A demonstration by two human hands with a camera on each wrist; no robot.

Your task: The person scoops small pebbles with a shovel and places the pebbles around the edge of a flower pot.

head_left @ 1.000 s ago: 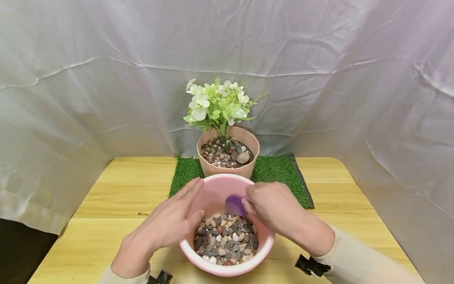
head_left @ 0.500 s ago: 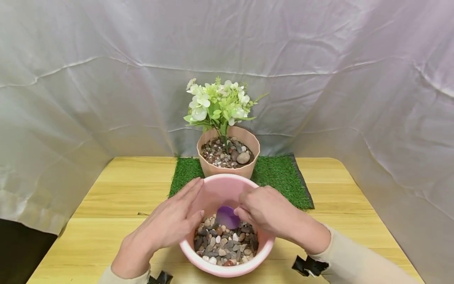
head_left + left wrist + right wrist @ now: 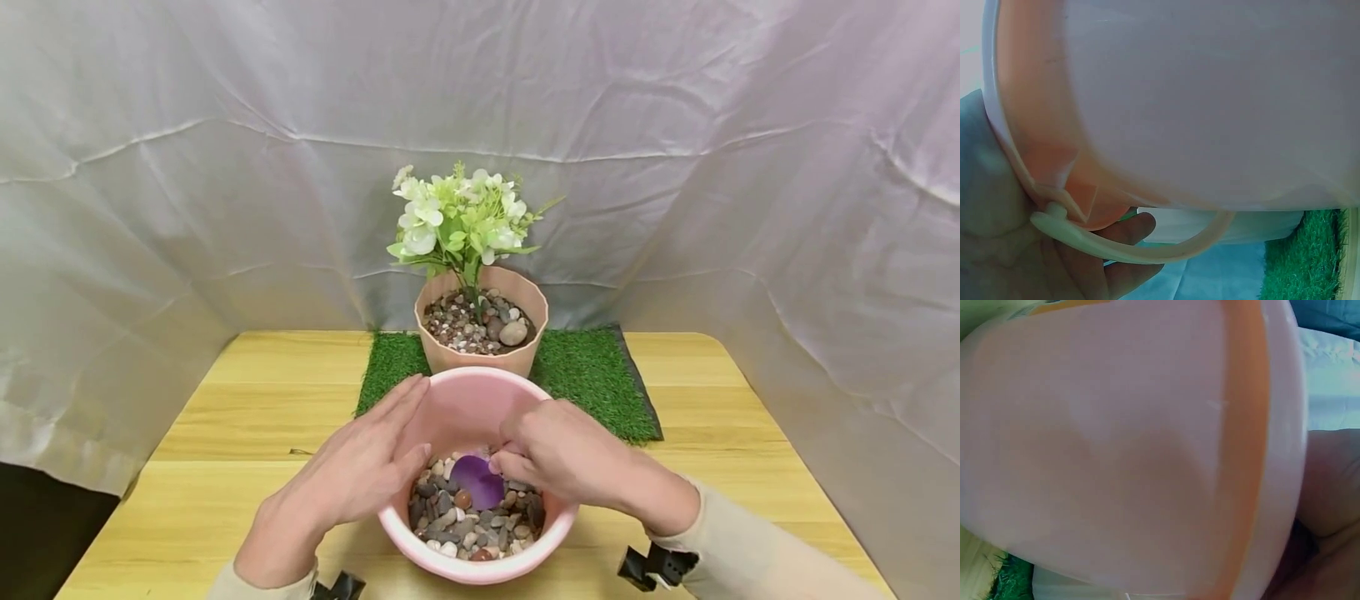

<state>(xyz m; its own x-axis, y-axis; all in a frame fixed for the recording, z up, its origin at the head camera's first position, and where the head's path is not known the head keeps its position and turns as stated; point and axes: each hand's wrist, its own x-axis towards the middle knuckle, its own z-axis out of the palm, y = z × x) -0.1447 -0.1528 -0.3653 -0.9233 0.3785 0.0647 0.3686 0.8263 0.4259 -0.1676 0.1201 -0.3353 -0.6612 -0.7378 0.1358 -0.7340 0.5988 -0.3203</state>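
Observation:
A pink bucket (image 3: 480, 571) with a pale rim stands at the front of the table, several pebbles (image 3: 480, 529) in its bottom. At its left rim my left hand (image 3: 352, 471) holds on, thumb over the inside and fingers along the outside. In the left wrist view those fingers (image 3: 1132, 231) show behind the bucket's curved handle (image 3: 1129, 251). My right hand (image 3: 566, 454) reaches over the right rim with curled fingers and grips a purple scoop (image 3: 477, 482). Its rounded end is tilted down among the pebbles, and its handle is hidden in my hand.
Behind the bucket, a peach flowerpot (image 3: 480, 362) with white flowers (image 3: 461, 212) and stones stands on a green grass mat (image 3: 596, 383). The wooden table (image 3: 247, 417) is bounded by grey cloth (image 3: 300, 208) at the back and sides.
The purple scoop has moved down and left from the bucket's far wall onto the pebbles, my right hand moving with it. My left hand stays at the rim.

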